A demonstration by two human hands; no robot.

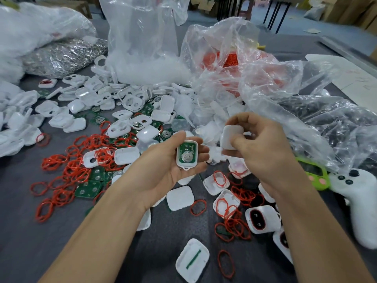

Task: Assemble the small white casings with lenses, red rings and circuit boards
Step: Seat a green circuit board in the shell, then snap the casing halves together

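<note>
Progress: one casing (186, 153) with board (187, 154) seated is lying in the left hand (163, 168), its grip cupping loosely; right hand (259, 144) is pinching a cover (231, 138) just right of it. Finished units (263, 219) are sitting near right; loose rings (65, 170), boards, shells are crowding the bench (24, 242), many remaining.

A white casing half (187, 153) with a green circuit board inside lies face-up; a plain white cover (231, 139) is tilted beside it.

Left hand (163, 166): palm up, fingers curled, cradling a part.
Right hand (263, 144): raised, thumb and fingers pinching a part.
</note>
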